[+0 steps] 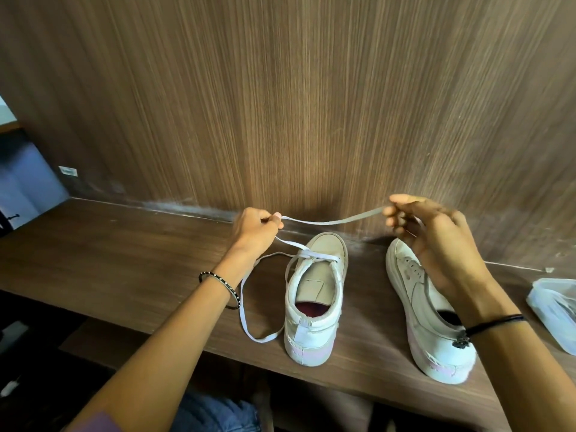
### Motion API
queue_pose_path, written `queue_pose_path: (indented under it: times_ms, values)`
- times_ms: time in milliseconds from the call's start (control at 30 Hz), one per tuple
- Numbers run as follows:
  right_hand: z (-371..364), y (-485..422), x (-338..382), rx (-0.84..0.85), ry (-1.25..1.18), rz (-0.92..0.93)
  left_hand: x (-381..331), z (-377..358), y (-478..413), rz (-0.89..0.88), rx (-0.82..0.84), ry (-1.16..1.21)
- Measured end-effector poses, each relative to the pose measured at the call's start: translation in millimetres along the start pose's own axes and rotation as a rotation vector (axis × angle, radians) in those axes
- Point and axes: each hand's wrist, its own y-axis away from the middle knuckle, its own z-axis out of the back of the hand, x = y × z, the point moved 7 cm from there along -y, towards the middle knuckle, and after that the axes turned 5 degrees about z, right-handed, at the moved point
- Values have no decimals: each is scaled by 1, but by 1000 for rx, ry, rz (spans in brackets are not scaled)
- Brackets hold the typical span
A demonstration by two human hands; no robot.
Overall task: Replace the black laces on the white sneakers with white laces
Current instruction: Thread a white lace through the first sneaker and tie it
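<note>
Two white sneakers stand on a brown wooden shelf (124, 269), heels toward me. The left sneaker (314, 307) has a white lace (330, 220) threaded across its front eyelets. My left hand (255, 229) pinches that lace above and left of the toe. From there the lace runs taut to my right hand (430, 238), which pinches its other part above the right sneaker (427, 332). A loose length of lace loops on the shelf left of the left sneaker. The right sneaker lies tilted, with no lace visible on it.
A clear plastic bag (551, 310) lies at the right edge of the shelf. A wood-grain wall (280, 104) rises right behind the shoes. The shelf's front edge runs just below the heels, with dark space and blue jeans (218, 413) underneath.
</note>
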Motion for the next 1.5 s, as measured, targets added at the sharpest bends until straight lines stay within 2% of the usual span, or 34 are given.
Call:
queue_pose_path:
  times_ms: [133,200,333,467,600,700,800,900,1000,1100,1200,1300,1367,1500]
  values:
    - [-19,4,4,134,-287,-110,-6,-4,3,-32,51,9]
    - [-25,7,6,211,-335,-109,-11,-8,6,-57,83,30]
    - [-23,6,7,179,-99,39,-34,-15,17,-172,122,61]
    - [-14,7,12,56,58,192,-73,-25,42,-390,222,218]
    - [-5,11,19,-63,350,336,-105,-44,70,-568,317,272]
    - [3,14,25,-197,643,470,-103,-62,75,-531,488,235]
    - [2,15,27,-215,754,539,-90,-60,69,-472,572,205]
    - [-4,14,24,-160,802,559,-77,-40,58,-424,504,148]
    - [-12,13,18,-64,790,493,-57,-22,47,-350,419,2]
    - [-28,14,3,97,772,429,-34,-18,46,-255,458,-191]
    - [-44,16,-11,219,763,384,-24,-23,51,-172,518,-278]
    - [-57,20,-21,315,799,347,-26,-29,55,-200,484,-459]
    - [-65,23,-25,352,843,364,-30,-32,58,-267,389,-557]
    - [-73,24,-38,428,938,384,-33,-34,58,-343,241,-570]
